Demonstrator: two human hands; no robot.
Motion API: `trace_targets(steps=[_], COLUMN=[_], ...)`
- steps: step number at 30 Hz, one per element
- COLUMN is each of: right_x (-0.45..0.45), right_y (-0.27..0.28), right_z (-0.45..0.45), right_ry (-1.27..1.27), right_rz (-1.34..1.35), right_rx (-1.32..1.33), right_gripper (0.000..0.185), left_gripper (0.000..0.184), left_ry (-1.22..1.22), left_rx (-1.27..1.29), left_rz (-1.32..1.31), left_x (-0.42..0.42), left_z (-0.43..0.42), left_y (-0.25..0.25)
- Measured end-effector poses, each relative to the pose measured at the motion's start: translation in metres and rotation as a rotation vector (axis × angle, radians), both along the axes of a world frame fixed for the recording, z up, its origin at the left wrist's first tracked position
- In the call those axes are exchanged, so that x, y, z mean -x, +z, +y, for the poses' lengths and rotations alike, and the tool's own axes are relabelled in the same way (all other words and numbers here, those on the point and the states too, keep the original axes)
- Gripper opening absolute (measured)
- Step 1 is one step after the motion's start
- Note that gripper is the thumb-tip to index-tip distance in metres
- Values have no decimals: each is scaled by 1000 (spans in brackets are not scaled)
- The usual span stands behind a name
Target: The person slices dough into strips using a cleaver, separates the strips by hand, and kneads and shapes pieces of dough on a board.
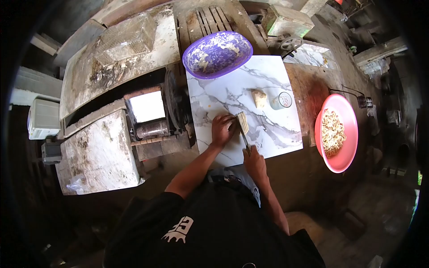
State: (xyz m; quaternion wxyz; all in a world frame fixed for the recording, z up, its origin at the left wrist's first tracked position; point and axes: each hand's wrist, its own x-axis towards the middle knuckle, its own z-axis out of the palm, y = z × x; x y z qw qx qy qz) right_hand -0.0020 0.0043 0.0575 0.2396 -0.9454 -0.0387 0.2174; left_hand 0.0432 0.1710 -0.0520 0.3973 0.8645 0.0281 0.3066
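My right hand [255, 163] is closed around the handle of a knife [244, 138], its blade pointing away from me along a pale, ridged piece of dough [242, 122]. At the left side of the blade is my left hand [222, 130], fingers curled in by the dough; whatever they pinch is hidden. Beneath both hands lies a white marble-patterned board [214, 100]. Farther up on it sit a pale lump of dough [258, 98] and a clear glass [285, 99].
A purple basin [217, 74] smeared with pale residue stands at the board's far edge. On the right, a pink basin [351, 147] holds twisted pale strips [333, 134]. To the left is a machine with a roller [152, 130], beside a stained white tabletop [100, 154].
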Motion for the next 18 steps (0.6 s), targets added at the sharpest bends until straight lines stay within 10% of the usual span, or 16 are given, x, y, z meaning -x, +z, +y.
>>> trace_targets(steps=[18], right_x=[-5], right_y=[3], right_z=[12], right_ry=[3], right_rz=[-69], right_rx=[-110], right_gripper=[25], left_gripper=[11], left_ry=[-25], left_rx=[55], left_rz=[20], left_x=[2], left_z=[6], left_y=[5])
